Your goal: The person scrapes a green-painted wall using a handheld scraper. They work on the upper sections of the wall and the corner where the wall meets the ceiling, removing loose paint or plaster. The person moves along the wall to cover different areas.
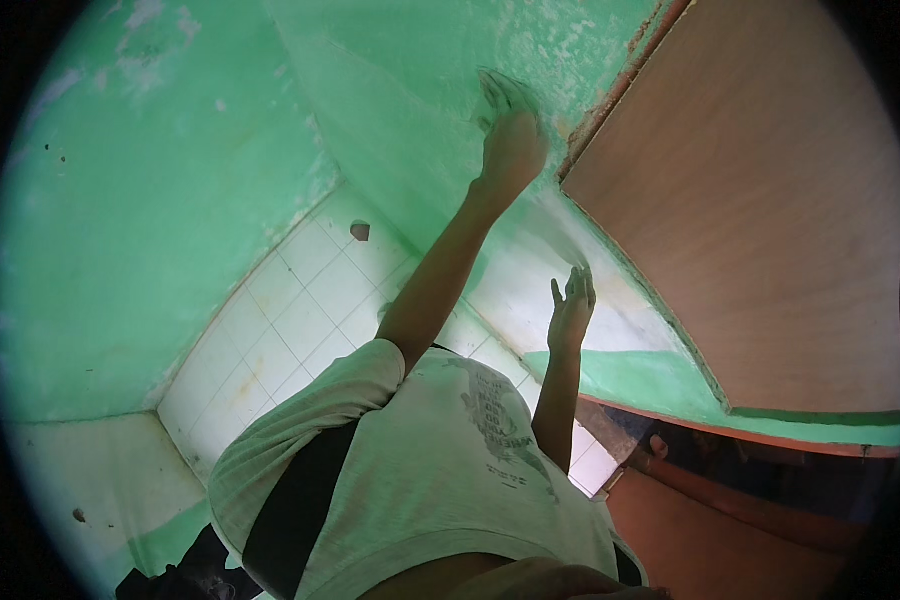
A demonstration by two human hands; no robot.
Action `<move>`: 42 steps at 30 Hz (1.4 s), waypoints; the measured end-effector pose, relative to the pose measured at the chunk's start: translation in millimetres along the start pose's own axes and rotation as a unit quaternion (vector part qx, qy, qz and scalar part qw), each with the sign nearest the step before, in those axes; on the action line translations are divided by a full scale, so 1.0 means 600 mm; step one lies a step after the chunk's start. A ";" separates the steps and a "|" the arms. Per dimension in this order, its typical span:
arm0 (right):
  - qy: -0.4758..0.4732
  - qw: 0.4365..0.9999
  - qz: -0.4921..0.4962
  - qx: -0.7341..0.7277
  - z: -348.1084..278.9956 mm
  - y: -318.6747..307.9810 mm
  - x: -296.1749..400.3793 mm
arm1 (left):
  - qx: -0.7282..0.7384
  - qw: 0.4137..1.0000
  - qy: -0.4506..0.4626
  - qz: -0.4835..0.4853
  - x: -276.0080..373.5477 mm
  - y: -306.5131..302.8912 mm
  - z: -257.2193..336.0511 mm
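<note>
My left hand (511, 131) is raised against the green painted wall (390, 82), close to a patch of flaking paint. It is motion-blurred; its fingers look bent over something thin and greenish, but whether they hold a thing I cannot tell. Lower and to the right, my right hand (572, 304) has its fingers stretched and thumb apart, with nothing in it. Its fingertips meet their shadow on a whitish patch of wall (622, 300). My light printed T-shirt (450, 450) fills the lower middle.
A brown wood panel (742, 225) with a rough edge stands at the right. White tiles (307, 300) with a small hole (360, 230) cover the lower wall. A reddish surface (705, 525) lies at the lower right, dark fabric (195, 574) at the lower left.
</note>
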State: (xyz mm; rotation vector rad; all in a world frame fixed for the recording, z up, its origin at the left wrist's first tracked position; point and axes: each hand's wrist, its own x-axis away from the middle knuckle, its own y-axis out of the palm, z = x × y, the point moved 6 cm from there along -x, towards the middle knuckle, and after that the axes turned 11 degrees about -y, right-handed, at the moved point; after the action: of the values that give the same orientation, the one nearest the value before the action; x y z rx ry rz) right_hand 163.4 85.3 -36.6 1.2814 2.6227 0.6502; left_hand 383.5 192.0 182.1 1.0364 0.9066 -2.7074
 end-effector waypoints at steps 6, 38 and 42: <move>-0.016 0.999 0.023 0.023 -0.024 0.012 0.019 | -0.384 0.916 0.089 -0.078 -0.008 0.082 -0.066; -0.034 0.999 0.007 0.015 -0.012 0.014 0.013 | -0.048 0.996 -0.023 -0.070 -0.022 0.020 -0.031; -0.023 0.999 0.011 0.036 -0.020 0.029 0.029 | -0.121 0.988 0.033 0.084 0.013 0.033 -0.002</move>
State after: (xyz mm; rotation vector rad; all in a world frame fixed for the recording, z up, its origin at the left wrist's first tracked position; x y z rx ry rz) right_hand 161.1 104.1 -17.1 1.3305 2.6206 0.5278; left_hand 384.1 177.5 166.6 1.1005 1.0738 -2.3688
